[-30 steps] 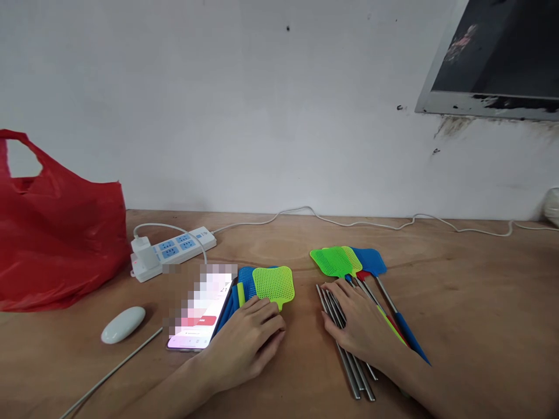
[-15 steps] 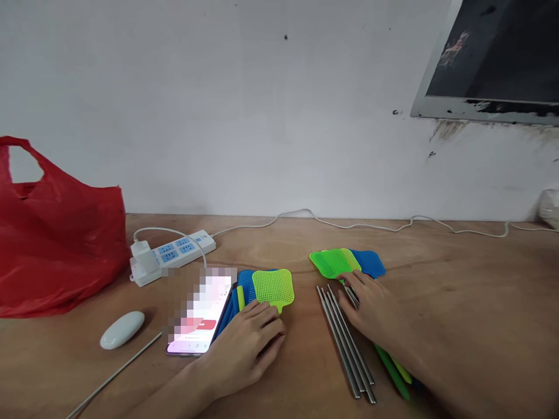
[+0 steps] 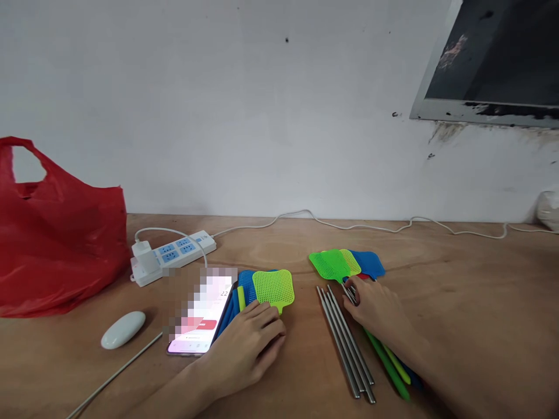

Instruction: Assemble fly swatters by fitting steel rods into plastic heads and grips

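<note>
My left hand lies palm down with its fingers stretched on a small pile of loose swatter heads, a yellow-green mesh head on top of blue ones. My right hand rests on the shafts of a fanned bunch of assembled fly swatters, green, yellow and blue, its fingers curled over the metal rods just below the heads. Their coloured handles stick out under my wrist. A bundle of bare steel rods lies between my hands.
A lit phone lies left of my left hand. Further left are a white oval object, a white power strip with a plugged charger, and a red plastic bag. A white cable runs along the wall.
My right hand has left the bare steel rods and moved right onto the shafts of the assembled swatters, curling over them. The left hand has stayed put.
</note>
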The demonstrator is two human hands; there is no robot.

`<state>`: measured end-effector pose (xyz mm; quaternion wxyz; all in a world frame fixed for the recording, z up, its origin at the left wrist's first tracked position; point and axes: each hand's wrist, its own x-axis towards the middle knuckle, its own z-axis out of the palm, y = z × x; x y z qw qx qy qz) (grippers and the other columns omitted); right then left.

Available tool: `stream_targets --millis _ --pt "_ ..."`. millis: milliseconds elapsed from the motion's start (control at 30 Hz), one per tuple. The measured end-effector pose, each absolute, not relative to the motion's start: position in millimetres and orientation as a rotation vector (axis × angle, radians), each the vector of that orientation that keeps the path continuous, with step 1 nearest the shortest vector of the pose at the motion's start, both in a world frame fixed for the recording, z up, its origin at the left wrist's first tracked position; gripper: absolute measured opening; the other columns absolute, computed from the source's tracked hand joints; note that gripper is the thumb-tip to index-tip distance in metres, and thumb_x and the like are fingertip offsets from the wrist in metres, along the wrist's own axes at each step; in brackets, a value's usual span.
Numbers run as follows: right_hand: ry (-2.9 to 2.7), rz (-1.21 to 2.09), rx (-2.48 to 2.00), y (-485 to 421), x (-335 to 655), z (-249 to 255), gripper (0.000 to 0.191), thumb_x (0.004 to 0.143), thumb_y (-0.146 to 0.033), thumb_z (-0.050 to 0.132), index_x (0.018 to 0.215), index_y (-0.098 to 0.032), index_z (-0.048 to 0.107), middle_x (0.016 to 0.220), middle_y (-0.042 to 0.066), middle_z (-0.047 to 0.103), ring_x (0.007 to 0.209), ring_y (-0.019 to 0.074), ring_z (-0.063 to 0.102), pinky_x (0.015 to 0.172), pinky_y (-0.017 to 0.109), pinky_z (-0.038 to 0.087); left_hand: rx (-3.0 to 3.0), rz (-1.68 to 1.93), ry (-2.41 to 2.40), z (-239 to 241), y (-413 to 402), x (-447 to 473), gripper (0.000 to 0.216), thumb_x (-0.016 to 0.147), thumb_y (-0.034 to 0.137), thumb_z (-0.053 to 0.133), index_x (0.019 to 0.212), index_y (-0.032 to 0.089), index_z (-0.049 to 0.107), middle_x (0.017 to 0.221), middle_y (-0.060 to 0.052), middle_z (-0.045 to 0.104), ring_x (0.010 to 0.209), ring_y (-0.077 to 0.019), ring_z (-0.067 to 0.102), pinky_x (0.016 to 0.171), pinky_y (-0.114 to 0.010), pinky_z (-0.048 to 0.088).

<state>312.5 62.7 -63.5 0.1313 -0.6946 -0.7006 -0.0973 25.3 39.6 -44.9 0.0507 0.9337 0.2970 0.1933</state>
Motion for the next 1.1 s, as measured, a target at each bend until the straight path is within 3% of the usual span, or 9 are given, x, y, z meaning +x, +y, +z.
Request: stream_targets --millis 167,333,433,600,700,867,967,1033,1100 --pt "-1.985 -0.281 -2.035 65.2 310.7 -66.1 0.009 0.082 -0.022 0.059 0.089 -0.020 0.064 0.078 0.008 0.067 0.070 0.0255 0.063 0.054 0.029 0.021 2.839 0.594 0.896 -45.1 38.9 25.5 0.017 0.095 0.013 0.046 0.085 0.020 0.057 0.086 -0.004 0.062 0.080 -0.0202 0.055 0.071 -0.032 0.042" --pt "-1.888 -0.073 -1.772 67.0 314.6 -61.2 0.012 0.077 -0.019 0.052 0.087 -0.021 0.056 0.055 -0.003 0.057 0.057 0.0201 0.055 0.056 0.028 0.026 2.825 0.581 0.911 -44.5 39.5 25.0 0.017 0.095 0.013 0.045 0.086 0.019 0.058 0.087 -0.005 0.062 0.081 -0.0207 0.055 0.071 -0.033 0.043" --pt "-1.800 0.228 -1.601 63.4 312.2 -53.7 0.004 0.082 -0.026 0.050 0.085 -0.023 0.051 0.044 -0.009 0.043 0.046 0.0161 0.044 0.053 0.028 0.025 2.821 0.574 0.922 -44.9 39.6 24.7 0.017 0.096 0.014 0.045 0.086 0.019 0.057 0.087 -0.005 0.062 0.081 -0.0210 0.056 0.072 -0.034 0.042" --pt "-1.682 0.853 -1.372 52.1 299.8 -44.0 0.032 0.090 -0.054 0.052 0.080 -0.023 0.054 0.049 -0.010 0.032 0.043 0.0115 0.030 0.046 0.026 0.017 2.755 0.720 1.015 -45.8 40.1 23.4 0.018 0.097 0.015 0.043 0.087 0.020 0.058 0.085 -0.004 0.062 0.079 -0.0219 0.057 0.073 -0.037 0.042" --pt "-1.623 1.262 -1.274 46.3 292.3 -39.9 0.043 0.086 -0.063 0.053 0.075 -0.022 0.058 0.043 -0.011 0.030 0.038 0.0096 0.026 0.043 0.025 0.014 2.559 1.001 1.170 -44.9 42.4 20.9 0.012 0.098 0.021 0.048 0.106 0.022 0.057 0.098 -0.006 0.063 0.090 -0.0242 0.059 0.079 -0.039 0.045" --pt "-1.573 1.733 -1.068 39.0 284.9 -38.7 0.046 0.087 -0.062 0.055 0.068 -0.020 0.060 0.035 -0.011 0.036 0.033 0.0072 0.021 0.040 0.024 0.015 2.177 1.188 1.282 -43.7 47.2 17.2 0.030 0.099 0.035 0.052 0.128 0.026 0.048 0.118 -0.007 0.061 0.101 -0.0233 0.059 0.084 -0.038 0.050" --pt "-1.526 1.830 -0.961 35.2 281.8 -43.0 0.042 0.087 -0.057 0.059 0.068 -0.019 0.060 0.035 -0.011 0.037 0.032 0.0059 0.021 0.040 0.023 0.015 2.001 1.122 1.128 -46.5 49.3 18.6 0.029 0.100 0.041 0.050 0.123 0.024 0.053 0.099 -0.004 0.066 0.083 -0.0193 0.064 0.073 -0.033 0.053" --pt "-1.505 1.854 -0.926 33.8 280.1 -47.1 0.042 0.087 -0.056 0.061 0.068 -0.018 0.061 0.035 -0.012 0.038 0.031 0.0050 0.022 0.039 0.023 0.014 1.845 1.075 1.044 -48.7 50.7 20.2 0.030 0.099 0.046 0.051 0.115 0.021 0.057 0.074 0.002 0.060 0.061 -0.0148 0.060 0.056 -0.027 0.050" --pt "-1.506 1.866 -0.898 33.6 279.0 -51.1 0.044 0.087 -0.056 0.062 0.069 -0.016 0.064 0.035 -0.011 0.038 0.030 0.0044 0.023 0.037 0.022 0.014 1.695 1.023 1.007 -49.6 52.2 21.1 0.034 0.095 0.051 0.056 0.108 0.020 0.058 0.064 0.006 0.053 0.048 -0.0106 0.052 0.043 -0.022 0.043"
